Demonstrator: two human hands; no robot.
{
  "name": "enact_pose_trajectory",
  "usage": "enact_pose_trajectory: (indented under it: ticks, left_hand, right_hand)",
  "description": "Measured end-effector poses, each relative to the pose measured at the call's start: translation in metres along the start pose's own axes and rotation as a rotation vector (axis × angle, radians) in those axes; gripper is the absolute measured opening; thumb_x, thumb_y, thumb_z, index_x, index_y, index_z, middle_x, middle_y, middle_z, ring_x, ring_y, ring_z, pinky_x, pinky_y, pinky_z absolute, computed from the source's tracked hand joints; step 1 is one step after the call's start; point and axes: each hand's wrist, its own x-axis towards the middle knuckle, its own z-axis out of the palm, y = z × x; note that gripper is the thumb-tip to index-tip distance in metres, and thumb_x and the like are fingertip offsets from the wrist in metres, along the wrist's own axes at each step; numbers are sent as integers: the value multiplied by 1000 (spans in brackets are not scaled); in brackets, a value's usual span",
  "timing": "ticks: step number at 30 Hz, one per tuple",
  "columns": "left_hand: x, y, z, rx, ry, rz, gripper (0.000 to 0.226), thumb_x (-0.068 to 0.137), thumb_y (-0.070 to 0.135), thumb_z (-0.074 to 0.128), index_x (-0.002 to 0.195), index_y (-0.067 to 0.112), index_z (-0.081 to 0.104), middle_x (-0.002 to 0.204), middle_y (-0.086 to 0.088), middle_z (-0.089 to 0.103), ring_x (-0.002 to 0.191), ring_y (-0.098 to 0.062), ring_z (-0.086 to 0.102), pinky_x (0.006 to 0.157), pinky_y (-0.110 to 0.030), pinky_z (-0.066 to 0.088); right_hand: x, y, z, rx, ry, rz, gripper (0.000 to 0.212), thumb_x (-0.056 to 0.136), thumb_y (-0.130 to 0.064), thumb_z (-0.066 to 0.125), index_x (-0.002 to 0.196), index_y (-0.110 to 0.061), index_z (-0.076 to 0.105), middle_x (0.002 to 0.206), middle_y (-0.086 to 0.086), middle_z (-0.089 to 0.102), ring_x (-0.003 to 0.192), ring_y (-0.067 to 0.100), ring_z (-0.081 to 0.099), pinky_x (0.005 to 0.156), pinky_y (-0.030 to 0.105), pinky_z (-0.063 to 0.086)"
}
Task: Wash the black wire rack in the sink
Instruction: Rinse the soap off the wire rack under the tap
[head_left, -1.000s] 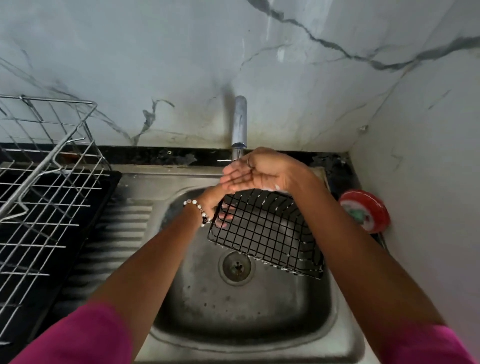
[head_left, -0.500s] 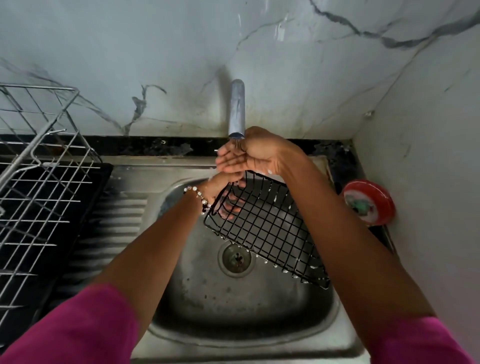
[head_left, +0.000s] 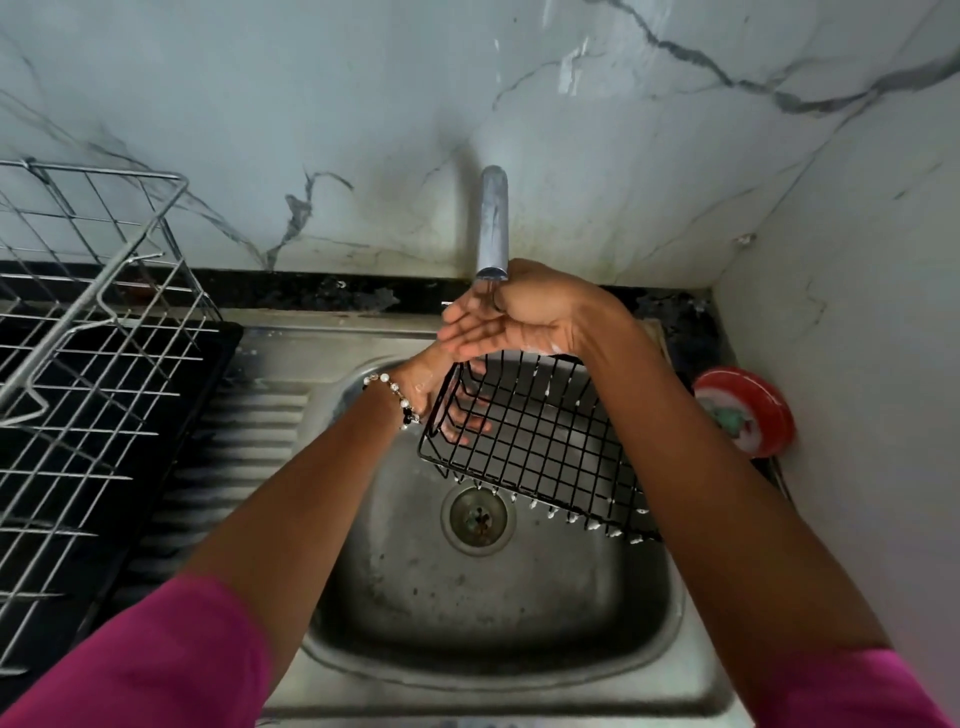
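Observation:
The black wire rack (head_left: 540, 441) hangs tilted over the steel sink (head_left: 488, 613), with water drops along its lower edge. My left hand (head_left: 447, 400) grips the rack's left end, fingers curled through the wires from behind. My right hand (head_left: 514, 317) is held flat, fingers straight, right under the tap (head_left: 492, 223), above the rack's top edge. Water runs from the tap onto that hand. The right forearm hides the rack's right side.
A silver wire dish rack (head_left: 88, 364) sits on a black tray (head_left: 119, 467) on the left drainboard. A red round container (head_left: 748, 410) stands at the right wall corner. The drain (head_left: 478, 514) lies below the rack.
The rack has tilted a little more and droplets hang from its lower edge. My right hand stayed under the tap; the view shifted slightly.

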Motion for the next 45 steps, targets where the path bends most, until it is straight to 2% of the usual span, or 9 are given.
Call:
enact_pose_trajectory:
  ticks: [5, 8, 12, 23, 28, 31, 34, 40, 45]
  left_hand:
    - [3, -4, -11, 3, 11, -50, 40, 97, 53, 38, 112, 17, 47, 112, -16, 53, 92, -41, 61, 106, -66, 30]
    - [4, -8, -17, 9, 62, -29, 46, 96, 56, 42, 116, 15, 46, 118, -18, 52, 94, -43, 61, 102, -69, 33]
    - [3, -15, -21, 9, 77, -39, 64, 94, 65, 37, 131, 14, 46, 121, -19, 54, 100, -44, 61, 93, -63, 41]
    - [-8, -17, -25, -44, -70, -50, 85, 90, 74, 28, 139, 7, 45, 115, -23, 54, 96, -45, 60, 64, -55, 58]
    - [-7, -15, -25, -40, -133, -23, 75, 92, 70, 21, 125, 12, 54, 129, -23, 51, 101, -46, 59, 86, -61, 47]
    - [-6, -16, -23, -49, -106, 26, 82, 90, 76, 21, 133, 13, 51, 128, -20, 55, 100, -44, 62, 78, -56, 55]
    - [-4, -18, -21, -85, -87, 101, 77, 92, 70, 26, 138, 13, 50, 134, -20, 52, 103, -45, 62, 88, -57, 48]
    - [8, -29, -23, -242, -41, 266, 63, 95, 63, 31, 121, 14, 59, 111, -13, 61, 100, -45, 63, 93, -58, 45]
    - [11, -31, -17, -419, -71, 422, 44, 99, 40, 32, 116, 14, 63, 115, -12, 64, 95, -36, 67, 103, -64, 38]
  right_hand:
    - [3, 1, 1, -69, 142, -8, 26, 97, 6, 35, 104, 13, 58, 106, 33, 63, 101, 40, 66, 85, 42, 57]
    - [0, 3, 2, -14, -30, 46, 29, 96, 8, 32, 110, 15, 56, 106, 35, 63, 100, 42, 66, 87, 44, 56]
    - [6, 1, 3, -58, 146, 19, 25, 98, 4, 35, 104, 12, 58, 103, 31, 63, 102, 39, 65, 87, 42, 56]
    - [13, -2, 6, 32, 132, 14, 26, 99, 0, 37, 109, 14, 56, 98, 32, 64, 97, 39, 67, 84, 44, 57]
    - [8, -3, 3, 122, 35, 11, 28, 96, 9, 33, 113, 15, 55, 108, 33, 62, 103, 40, 64, 83, 42, 56]
    - [10, -1, 1, 67, 114, 14, 28, 96, 7, 32, 105, 13, 58, 114, 34, 61, 103, 39, 65, 85, 41, 57]
    - [6, 2, -2, 87, 10, 6, 27, 98, 5, 34, 111, 13, 56, 112, 31, 63, 104, 37, 65, 91, 43, 54]
    - [0, 6, 0, 57, 30, -31, 25, 98, 2, 37, 109, 12, 58, 114, 32, 62, 104, 36, 65, 92, 42, 53]
    - [-3, 11, 3, 1, -68, 1, 28, 98, 5, 37, 117, 15, 55, 113, 33, 62, 106, 38, 64, 94, 44, 52]
